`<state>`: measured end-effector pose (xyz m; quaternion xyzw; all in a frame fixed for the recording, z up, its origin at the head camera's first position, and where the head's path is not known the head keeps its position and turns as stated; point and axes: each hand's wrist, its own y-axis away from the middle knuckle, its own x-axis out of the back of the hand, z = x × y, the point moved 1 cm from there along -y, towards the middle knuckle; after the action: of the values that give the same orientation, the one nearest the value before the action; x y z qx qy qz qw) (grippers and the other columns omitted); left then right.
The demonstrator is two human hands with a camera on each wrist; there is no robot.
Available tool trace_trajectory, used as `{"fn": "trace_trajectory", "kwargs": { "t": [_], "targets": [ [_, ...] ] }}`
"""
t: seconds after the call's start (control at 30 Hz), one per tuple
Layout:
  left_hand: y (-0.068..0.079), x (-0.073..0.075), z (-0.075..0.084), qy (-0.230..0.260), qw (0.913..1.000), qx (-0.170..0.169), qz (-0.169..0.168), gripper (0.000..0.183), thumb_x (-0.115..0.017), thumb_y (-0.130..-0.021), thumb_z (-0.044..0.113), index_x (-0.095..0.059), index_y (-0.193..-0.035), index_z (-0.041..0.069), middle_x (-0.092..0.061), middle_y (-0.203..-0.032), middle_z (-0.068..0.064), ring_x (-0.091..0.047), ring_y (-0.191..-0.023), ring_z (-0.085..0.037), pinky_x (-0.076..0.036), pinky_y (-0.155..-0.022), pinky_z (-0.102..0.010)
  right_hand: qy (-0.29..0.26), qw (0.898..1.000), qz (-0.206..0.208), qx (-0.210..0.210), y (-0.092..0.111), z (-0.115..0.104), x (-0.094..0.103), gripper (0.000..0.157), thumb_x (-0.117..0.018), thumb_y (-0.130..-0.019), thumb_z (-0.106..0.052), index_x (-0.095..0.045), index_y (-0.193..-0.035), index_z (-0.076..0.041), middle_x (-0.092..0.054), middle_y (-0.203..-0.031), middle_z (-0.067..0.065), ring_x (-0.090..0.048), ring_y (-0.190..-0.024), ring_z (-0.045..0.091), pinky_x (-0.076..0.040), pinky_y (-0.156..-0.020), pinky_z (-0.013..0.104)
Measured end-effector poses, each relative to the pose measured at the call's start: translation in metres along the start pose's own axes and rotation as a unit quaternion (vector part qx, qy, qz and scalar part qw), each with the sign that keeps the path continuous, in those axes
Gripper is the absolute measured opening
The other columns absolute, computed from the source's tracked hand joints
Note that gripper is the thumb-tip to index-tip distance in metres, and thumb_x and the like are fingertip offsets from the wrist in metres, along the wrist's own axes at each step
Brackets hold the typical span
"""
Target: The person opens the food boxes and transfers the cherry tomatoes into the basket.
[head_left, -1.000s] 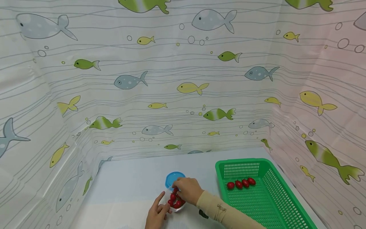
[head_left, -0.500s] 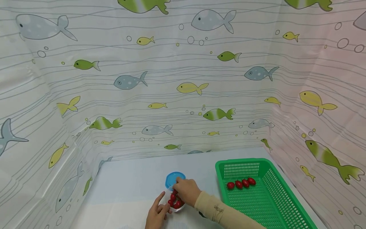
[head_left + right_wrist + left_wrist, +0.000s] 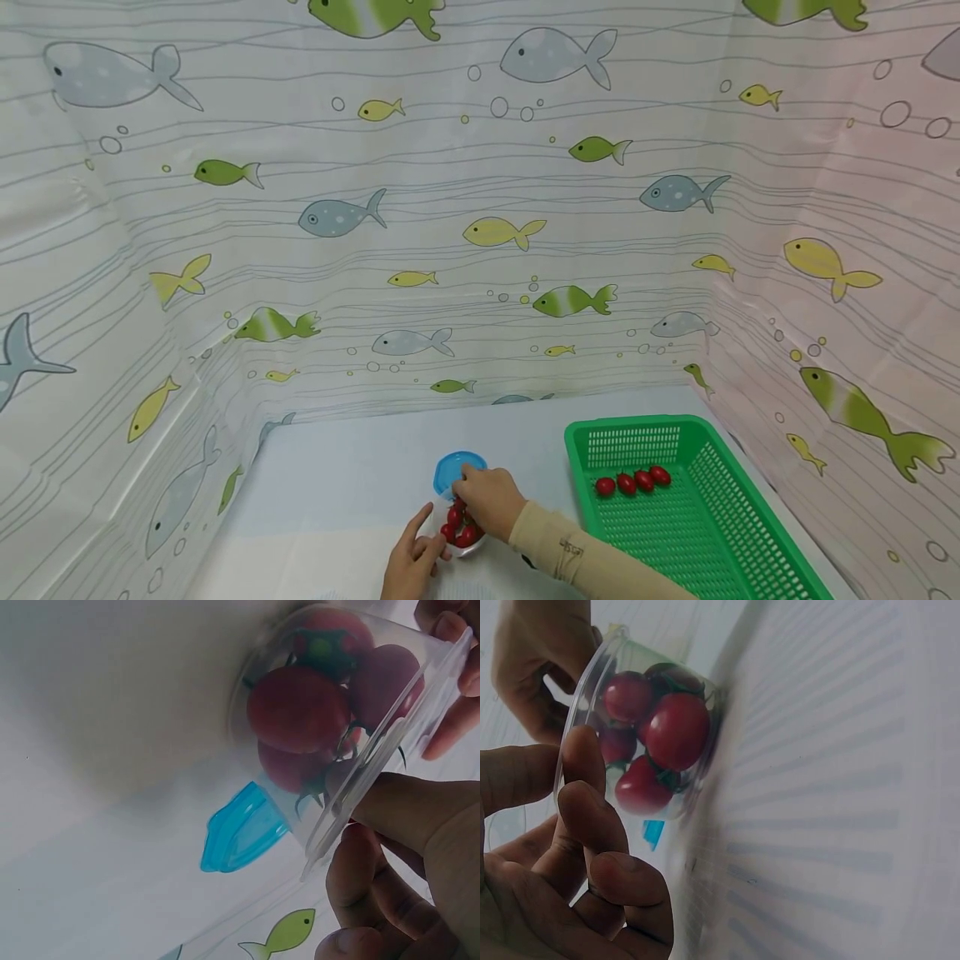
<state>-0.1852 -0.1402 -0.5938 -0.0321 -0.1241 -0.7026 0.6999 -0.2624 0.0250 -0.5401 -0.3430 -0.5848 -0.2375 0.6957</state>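
Note:
A clear plastic tub (image 3: 641,656) stands on the table, filled with several red cherry tomatoes (image 3: 298,709) that have green stems. My left hand (image 3: 411,562) holds the tub's near left side, thumb and fingers at the rim in the left wrist view. From the far right, my right hand (image 3: 495,502) reaches over the rim. Its thumb dips in among the tomatoes and its other fingers are curled close by. I cannot tell whether it pinches a tomato. A blue lid (image 3: 447,473) lies just beyond the tub, partly behind the right hand.
To the right sits a green plastic basket (image 3: 705,537) with a row of several cherry tomatoes (image 3: 627,483) near its back left. Walls covered in a fish print enclose the white table (image 3: 330,483) at the back and sides.
My right hand has shifted slightly left over the tub, hiding more of the tomatoes on that side, then stays nearly still. The left hand keeps its place.

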Motion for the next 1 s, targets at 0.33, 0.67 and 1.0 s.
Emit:
{"fn": "trace_trajectory", "kwargs": {
  "t": [0.33,0.67,1.0],
  "targets": [
    [0.000,0.001,-0.002,0.002,1.0000,0.002,-0.001,0.070,-0.065,-0.100,0.028,-0.033,-0.154,-0.003,-0.070,-0.078,-0.004,-0.055,-0.067,-0.017,-0.046,-0.063,-0.028,-0.024,1.000,0.003,-0.014,0.003,0.004,0.006,0.024,-0.086,-0.083,-0.034,-0.075,-0.101,-0.023,-0.062,-0.090,-0.006,-0.055,-0.062,0.004,-0.054,-0.064,0.024],
    [0.001,0.001,0.000,0.001,1.0000,0.008,0.002,0.069,-0.063,-0.101,0.026,-0.032,-0.154,-0.004,-0.069,-0.078,-0.003,-0.054,-0.069,-0.018,-0.045,-0.064,-0.029,-0.068,0.996,0.049,-0.010,0.007,0.011,0.019,0.019,-0.085,-0.082,-0.034,-0.075,-0.094,-0.023,-0.064,-0.083,-0.012,-0.050,-0.060,-0.003,-0.048,-0.060,0.016],
    [-0.001,0.000,-0.003,0.000,1.0000,0.008,-0.002,0.070,-0.064,-0.101,0.029,-0.032,-0.154,-0.003,-0.069,-0.078,-0.002,-0.054,-0.069,-0.018,-0.045,-0.063,-0.029,-0.123,0.988,0.088,-0.019,0.015,0.021,0.028,0.020,-0.083,-0.083,-0.032,-0.074,-0.098,-0.021,-0.070,-0.087,-0.008,-0.054,-0.065,-0.003,-0.047,-0.059,0.016]
  ]
}}
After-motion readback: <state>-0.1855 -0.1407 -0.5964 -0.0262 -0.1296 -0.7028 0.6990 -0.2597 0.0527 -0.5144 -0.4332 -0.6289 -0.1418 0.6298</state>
